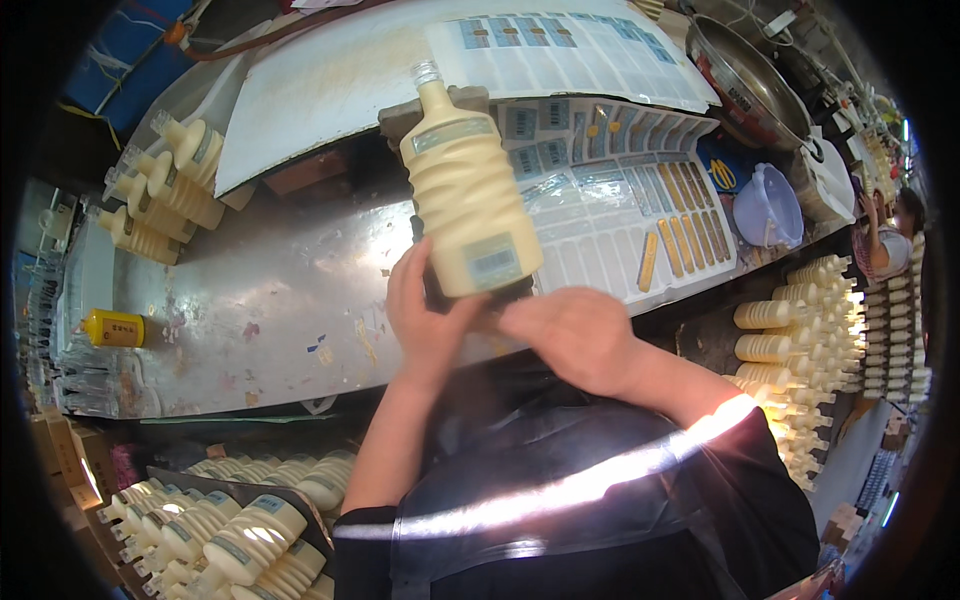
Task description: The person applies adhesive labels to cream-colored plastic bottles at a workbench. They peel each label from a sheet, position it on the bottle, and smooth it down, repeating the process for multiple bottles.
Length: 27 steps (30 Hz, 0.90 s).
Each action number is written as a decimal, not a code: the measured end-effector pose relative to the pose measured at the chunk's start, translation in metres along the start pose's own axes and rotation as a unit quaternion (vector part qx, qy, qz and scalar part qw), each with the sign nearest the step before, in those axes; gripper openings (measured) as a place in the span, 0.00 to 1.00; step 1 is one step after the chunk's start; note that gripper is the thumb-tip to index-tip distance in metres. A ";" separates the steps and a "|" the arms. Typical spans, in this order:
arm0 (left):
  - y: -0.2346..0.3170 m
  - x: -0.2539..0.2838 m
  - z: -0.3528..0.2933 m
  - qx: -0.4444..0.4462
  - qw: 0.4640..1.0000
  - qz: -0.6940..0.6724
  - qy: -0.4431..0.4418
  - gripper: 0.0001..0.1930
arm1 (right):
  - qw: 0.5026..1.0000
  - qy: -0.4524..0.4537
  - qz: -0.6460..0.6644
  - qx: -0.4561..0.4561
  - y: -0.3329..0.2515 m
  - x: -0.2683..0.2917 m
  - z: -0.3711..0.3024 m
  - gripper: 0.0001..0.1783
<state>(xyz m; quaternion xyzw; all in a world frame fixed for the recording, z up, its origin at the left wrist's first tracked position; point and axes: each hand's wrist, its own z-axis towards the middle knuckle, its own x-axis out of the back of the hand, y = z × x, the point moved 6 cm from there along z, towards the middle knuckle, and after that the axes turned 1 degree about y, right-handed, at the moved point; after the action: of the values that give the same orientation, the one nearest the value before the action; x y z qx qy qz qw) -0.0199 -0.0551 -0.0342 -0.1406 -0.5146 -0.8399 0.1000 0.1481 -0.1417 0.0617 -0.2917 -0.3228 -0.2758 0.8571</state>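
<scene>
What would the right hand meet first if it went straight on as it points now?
The right hand would probably meet the left hand, on its thumb side, near the base of the cream bottle; depth between them is unclear.

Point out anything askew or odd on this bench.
One gold strip on the label sheet leans opposite to the row beside it, so looks askew; coloured scraps or stains mark the metal tabletop.

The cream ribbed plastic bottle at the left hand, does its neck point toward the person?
No: the bottle points its neck toward the picture's top.
</scene>
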 end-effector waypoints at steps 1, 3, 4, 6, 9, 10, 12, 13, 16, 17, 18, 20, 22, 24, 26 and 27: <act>0.003 0.004 0.001 -0.017 1.000 0.023 0.008 0.39 | 0.999 0.037 -0.018 -0.035 0.006 0.006 0.003 0.18; 0.008 0.008 0.002 -0.051 0.996 0.067 0.021 0.39 | 0.986 0.113 -0.055 -0.106 0.017 0.023 0.011 0.19; 0.010 0.009 0.002 -0.056 0.996 0.071 0.027 0.39 | 0.985 0.121 -0.078 -0.099 0.019 0.028 0.018 0.19; 0.014 0.010 0.002 -0.066 0.994 0.079 0.039 0.41 | 0.990 0.054 -0.102 -0.083 0.008 0.021 0.028 0.18; 0.005 0.008 0.000 -0.067 0.994 0.081 0.033 0.39 | 0.998 0.020 -0.059 0.024 -0.014 -0.003 0.012 0.18; 0.005 0.007 0.000 -0.063 0.995 0.072 0.033 0.39 | 0.997 -0.006 -0.066 0.045 -0.021 -0.007 0.010 0.18; 0.009 0.008 0.000 -0.054 0.996 0.057 0.032 0.39 | 1.000 0.024 -0.016 0.003 -0.014 -0.001 0.013 0.19; 0.010 0.010 0.000 -0.056 0.997 0.050 0.028 0.38 | 0.998 0.046 -0.042 -0.013 -0.010 0.005 0.018 0.19; 0.012 0.013 0.000 -0.050 0.998 0.022 0.012 0.37 | 0.989 0.092 -0.106 -0.051 0.000 0.022 0.039 0.21; 0.010 0.014 -0.001 -0.037 0.999 0.009 0.006 0.36 | 0.992 0.061 -0.092 -0.056 0.000 0.015 0.041 0.21; 0.008 0.015 0.001 -0.027 1.000 -0.005 -0.003 0.36 | 0.994 0.031 -0.079 -0.061 -0.003 0.008 0.041 0.21; -0.004 0.015 0.000 0.022 0.997 -0.073 -0.023 0.34 | 0.999 -0.004 -0.050 0.000 -0.018 -0.006 0.033 0.20; -0.010 0.016 -0.002 0.064 0.992 -0.107 -0.030 0.34 | 0.999 0.017 -0.044 -0.026 -0.012 -0.006 0.034 0.17; -0.008 0.017 -0.001 0.095 0.989 -0.114 -0.030 0.34 | 0.989 0.044 -0.010 -0.138 0.010 0.003 0.035 0.18; 0.000 0.014 0.001 0.066 0.996 -0.056 0.002 0.36 | 0.968 0.119 0.010 -0.220 0.035 0.011 0.033 0.16; 0.006 0.010 0.003 0.051 0.998 -0.029 0.016 0.37 | 0.955 0.111 0.041 -0.271 0.040 0.007 0.031 0.16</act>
<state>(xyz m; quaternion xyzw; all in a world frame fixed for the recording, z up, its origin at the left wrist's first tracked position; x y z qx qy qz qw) -0.0270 -0.0553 -0.0247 -0.1070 -0.5592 -0.8171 0.0908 0.1664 -0.0959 0.0728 -0.4938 -0.1264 -0.3484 0.7866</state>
